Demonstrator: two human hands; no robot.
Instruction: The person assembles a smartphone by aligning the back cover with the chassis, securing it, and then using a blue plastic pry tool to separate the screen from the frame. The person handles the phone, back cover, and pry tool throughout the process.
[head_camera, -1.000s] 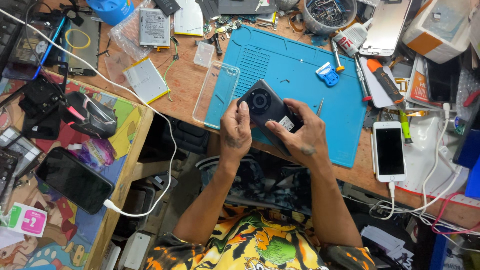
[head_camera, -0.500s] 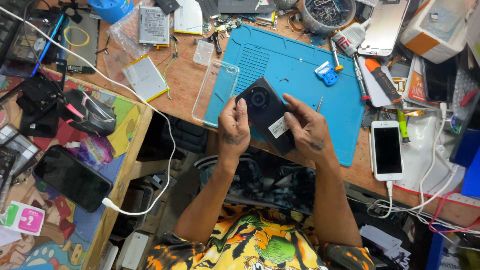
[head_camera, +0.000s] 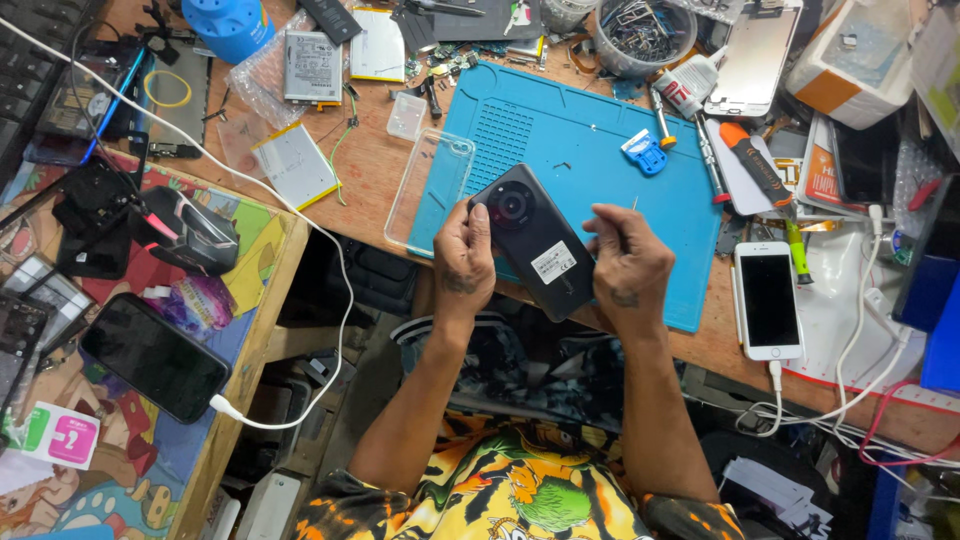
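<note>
My left hand (head_camera: 463, 262) grips a black phone (head_camera: 535, 240) by its upper left edge, back side up. The back shows a round camera ring and a white sticker. The phone is tilted over the near edge of a blue work mat (head_camera: 580, 130). My right hand (head_camera: 625, 265) is just right of the phone and off it, with thumb and forefinger pinched on a thin metal pin (head_camera: 634, 204) that points up. A clear phone case (head_camera: 430, 185) lies on the mat's left edge, beside my left hand.
A white phone (head_camera: 768, 300) on a cable lies to the right. An orange screwdriver (head_camera: 760, 175), a small blue tool (head_camera: 643, 152) and a tub of parts (head_camera: 640, 30) sit behind. A battery pack (head_camera: 295, 165) lies at left, and a dark phone (head_camera: 155, 355) rests on the side table.
My right hand has let go of the phone's lower end and moved right, now pinching the thin pin. My left hand keeps the phone, which has turned slightly.
</note>
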